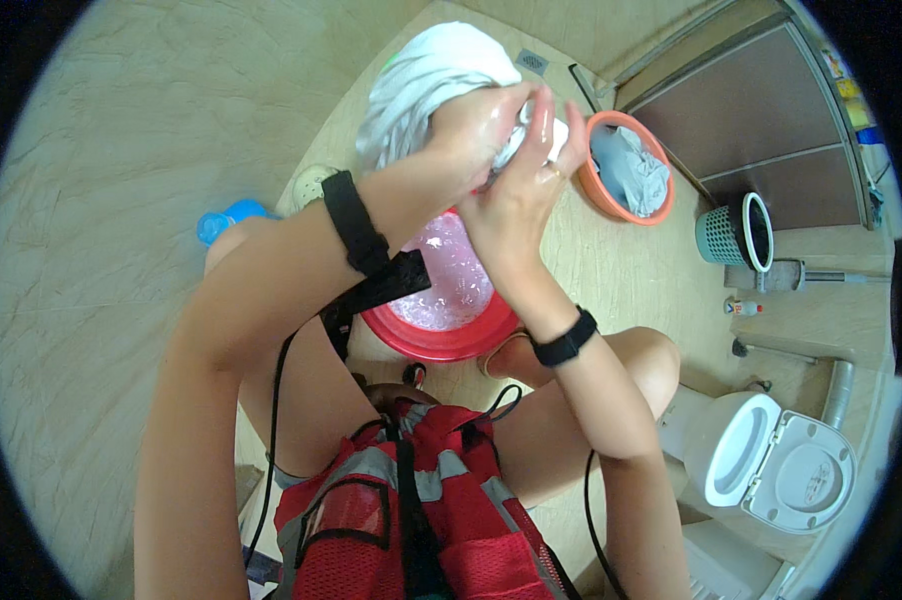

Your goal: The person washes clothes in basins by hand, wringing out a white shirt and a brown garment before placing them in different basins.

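Observation:
A wet white cloth (436, 71) is bunched up above a red plastic basin (443, 341) of sudsy water. My left hand (481, 135) is closed on the cloth, whose larger part drapes over and beyond that wrist. Pressed close against it, my right hand (530, 165) grips the cloth's smaller end, with a white fold showing between the fingers. Both hands look wet. The hands and forearms cover the far side of the basin.
An orange basin (584, 176) holding light blue-grey cloth stands on the right. Beyond it are a teal wastebasket (717, 234), a small bottle (742, 307) and a toilet (736, 450). A blue plastic object (230, 219) lies left of my knee. A floor drain (532, 62) lies farther off.

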Demonstrator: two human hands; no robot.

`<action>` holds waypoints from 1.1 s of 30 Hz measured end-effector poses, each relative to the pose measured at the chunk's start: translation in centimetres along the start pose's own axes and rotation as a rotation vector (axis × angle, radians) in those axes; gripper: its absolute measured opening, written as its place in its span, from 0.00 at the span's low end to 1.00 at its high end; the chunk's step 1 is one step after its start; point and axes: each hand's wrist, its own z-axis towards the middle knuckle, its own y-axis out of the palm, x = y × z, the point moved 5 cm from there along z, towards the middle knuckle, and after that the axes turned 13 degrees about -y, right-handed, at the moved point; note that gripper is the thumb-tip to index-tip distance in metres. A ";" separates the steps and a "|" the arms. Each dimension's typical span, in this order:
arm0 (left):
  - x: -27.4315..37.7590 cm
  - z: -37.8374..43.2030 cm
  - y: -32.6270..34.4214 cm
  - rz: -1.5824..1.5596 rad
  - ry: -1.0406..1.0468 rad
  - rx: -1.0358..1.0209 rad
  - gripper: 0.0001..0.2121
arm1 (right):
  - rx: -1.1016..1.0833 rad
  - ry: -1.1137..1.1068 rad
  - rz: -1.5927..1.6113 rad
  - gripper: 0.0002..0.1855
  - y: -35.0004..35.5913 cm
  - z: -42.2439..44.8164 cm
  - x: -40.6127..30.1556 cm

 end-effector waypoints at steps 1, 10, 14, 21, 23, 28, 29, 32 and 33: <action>-0.5 -0.2 0.4 -0.075 0.007 -0.050 0.07 | -0.001 0.000 -0.010 0.47 0.3 0.0 0.8; 1.5 -1.0 -0.4 0.858 0.556 0.223 0.16 | -0.035 0.410 0.643 0.29 3.7 -0.8 4.0; 2.1 -2.0 0.4 0.994 0.748 0.188 0.15 | -0.130 0.408 0.737 0.19 4.0 -1.4 4.4; 1.9 -2.4 0.6 1.045 0.716 0.178 0.14 | -0.277 0.645 1.009 0.18 4.3 -2.8 3.9; 1.7 -2.6 1.0 1.081 0.762 0.159 0.14 | -0.323 0.710 1.062 0.19 4.5 -3.5 4.0; 2.0 -2.6 1.8 1.047 0.913 0.140 0.14 | -0.164 0.968 1.376 0.22 4.5 -4.5 4.1; 2.1 -2.5 2.0 1.043 0.915 0.140 0.14 | -0.166 0.966 1.373 0.22 4.6 -4.7 4.2; 1.7 -1.6 1.8 1.082 0.852 0.105 0.16 | -0.175 1.030 1.530 0.25 5.3 -5.2 3.6; 1.3 -1.0 1.5 1.059 0.761 0.107 0.18 | -0.181 1.107 1.575 0.24 5.5 -5.5 3.5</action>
